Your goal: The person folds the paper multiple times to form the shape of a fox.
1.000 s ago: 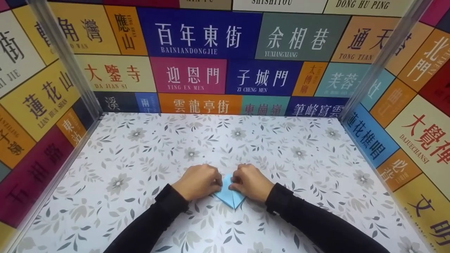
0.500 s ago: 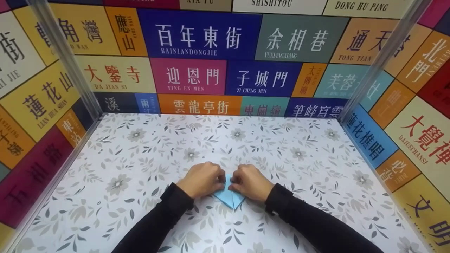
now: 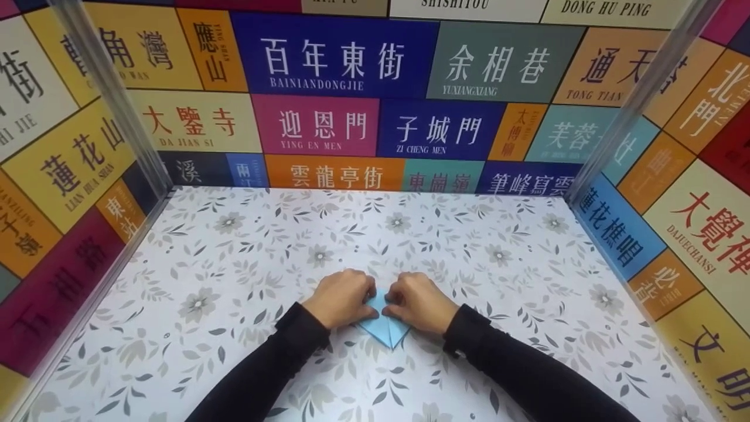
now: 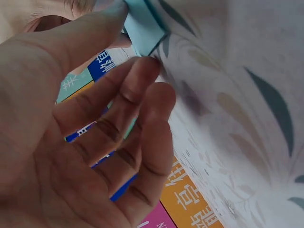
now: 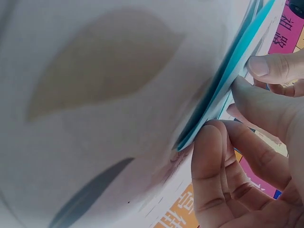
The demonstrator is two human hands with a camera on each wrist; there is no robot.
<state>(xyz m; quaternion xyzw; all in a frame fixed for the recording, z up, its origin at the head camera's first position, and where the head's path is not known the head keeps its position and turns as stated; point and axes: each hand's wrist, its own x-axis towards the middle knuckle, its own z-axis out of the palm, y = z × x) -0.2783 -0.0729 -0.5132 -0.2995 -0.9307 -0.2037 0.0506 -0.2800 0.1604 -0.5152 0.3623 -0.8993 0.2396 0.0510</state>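
Observation:
A light blue sheet of paper [image 3: 384, 330], folded to a point towards the person, lies flat on the table with a crease down its middle. My left hand [image 3: 344, 298] holds its left side; in the left wrist view the thumb lies on the paper [image 4: 144, 26] and the curled fingers sit at its edge. My right hand [image 3: 423, 302] pinches the right side, thumb on top. The right wrist view shows the stacked layers of the paper [image 5: 240, 50] edge-on, with the right fingertips [image 5: 209, 142] against its edge. Both hands hide the paper's far part.
The table [image 3: 281, 246] is covered in white cloth or paper with grey flowers and leaves. Colourful panels with Chinese lettering [image 3: 334, 58] wall it at the back and both sides. Clear strips [image 3: 633, 88] run up the corners.
My left hand has shifted slightly right and inward, its thumb now further over the paper near the middle crease. The right hand and the paper stay almost in place.

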